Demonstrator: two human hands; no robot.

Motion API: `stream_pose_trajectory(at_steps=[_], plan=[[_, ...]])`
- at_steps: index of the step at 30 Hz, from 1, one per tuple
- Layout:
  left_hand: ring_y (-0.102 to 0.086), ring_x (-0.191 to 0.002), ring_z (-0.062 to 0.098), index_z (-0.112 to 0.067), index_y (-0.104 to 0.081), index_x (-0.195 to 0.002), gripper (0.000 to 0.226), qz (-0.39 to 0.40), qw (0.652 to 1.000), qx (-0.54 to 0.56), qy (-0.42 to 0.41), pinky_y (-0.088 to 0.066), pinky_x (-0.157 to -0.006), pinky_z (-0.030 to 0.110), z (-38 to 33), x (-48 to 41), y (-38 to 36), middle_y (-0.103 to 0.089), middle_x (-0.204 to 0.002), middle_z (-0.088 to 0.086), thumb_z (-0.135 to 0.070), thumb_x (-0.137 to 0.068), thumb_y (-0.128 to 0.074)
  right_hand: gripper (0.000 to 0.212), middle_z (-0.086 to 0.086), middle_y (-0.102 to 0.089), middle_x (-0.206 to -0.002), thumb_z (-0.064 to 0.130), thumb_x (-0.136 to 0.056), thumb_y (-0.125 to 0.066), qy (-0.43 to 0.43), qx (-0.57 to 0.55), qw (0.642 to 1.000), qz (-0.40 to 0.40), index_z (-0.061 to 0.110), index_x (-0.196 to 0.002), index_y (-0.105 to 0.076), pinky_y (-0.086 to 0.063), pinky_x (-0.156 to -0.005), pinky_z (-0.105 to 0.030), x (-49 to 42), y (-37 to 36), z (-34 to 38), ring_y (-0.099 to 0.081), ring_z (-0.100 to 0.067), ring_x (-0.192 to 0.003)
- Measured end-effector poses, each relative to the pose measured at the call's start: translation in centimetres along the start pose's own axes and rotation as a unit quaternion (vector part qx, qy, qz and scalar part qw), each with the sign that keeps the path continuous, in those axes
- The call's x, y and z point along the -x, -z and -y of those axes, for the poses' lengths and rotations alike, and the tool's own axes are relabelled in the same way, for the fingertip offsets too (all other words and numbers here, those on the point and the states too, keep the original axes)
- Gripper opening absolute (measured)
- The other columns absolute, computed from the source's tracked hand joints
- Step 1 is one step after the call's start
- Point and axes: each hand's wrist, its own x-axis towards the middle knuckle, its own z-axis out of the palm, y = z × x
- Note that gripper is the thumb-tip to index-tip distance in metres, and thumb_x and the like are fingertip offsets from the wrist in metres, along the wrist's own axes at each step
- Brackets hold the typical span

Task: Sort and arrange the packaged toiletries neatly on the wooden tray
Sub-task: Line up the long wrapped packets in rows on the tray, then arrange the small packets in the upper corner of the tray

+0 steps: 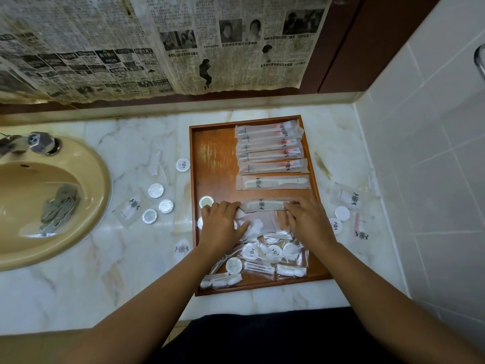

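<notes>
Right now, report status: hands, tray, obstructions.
Both hands pressing comb packet flat on wooden tray. Toothbrush packets rowed behind. Loose pile crowds near end.

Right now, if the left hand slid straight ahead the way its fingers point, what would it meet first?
The left hand points up and right across the wooden tray, fingertips already on the near comb packet. Beyond that, it would probably meet the second comb packet.
</notes>
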Motion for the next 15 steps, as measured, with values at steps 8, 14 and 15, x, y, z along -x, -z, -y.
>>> stream_pose_trajectory(at_steps=[8, 14, 15], plan=[[-0.056, -0.111, 0.021, -0.021, -0.065, -0.125, 0.042, -0.017, 0.998, 0.04, -0.05, -0.032, -0.099, 0.043, -0.5, 0.3, 0.5, -0.063, -0.118, -0.001, -0.047, -0.092, -0.062, 0.031, -0.016, -0.065, -0.13, 0.009, -0.094, -0.065, 0.002, 0.024, 0.999, 0.025, 0.007, -0.124, -0.072, -0.052, -0.098, -0.049, -2.1, 1.2, 0.5, -0.058, -0.039, -0.117], [-0.053, -0.125, 0.029, -0.016, -0.057, -0.139, 0.056, 0.08, 0.978, 0.034, -0.187, -0.044, -0.105, 0.045, -1.7, 0.2, 0.1, -0.057, -0.139, 0.01, -0.047, -0.092, -0.063, 0.045, -0.006, -0.061, -0.127, -0.002, -0.082, -0.066, 0.003, 0.028, 0.998, 0.058, 0.014, -0.124, -0.071, -0.056, -0.086, -0.042, 2.4, 1.1, 0.4, -0.055, -0.028, -0.117], [-0.051, -0.128, 0.03, -0.016, -0.057, -0.139, 0.056, 0.092, 0.976, 0.02, -0.194, -0.043, -0.106, 0.046, -1.8, 0.3, 0.0, -0.055, -0.143, 0.011, -0.048, -0.093, -0.062, 0.056, -0.007, -0.059, -0.133, -0.007, -0.076, -0.069, -0.007, 0.03, 0.996, 0.084, 0.015, -0.128, -0.07, -0.056, -0.088, -0.043, 3.4, 0.5, 0.2, -0.055, -0.029, -0.121]])
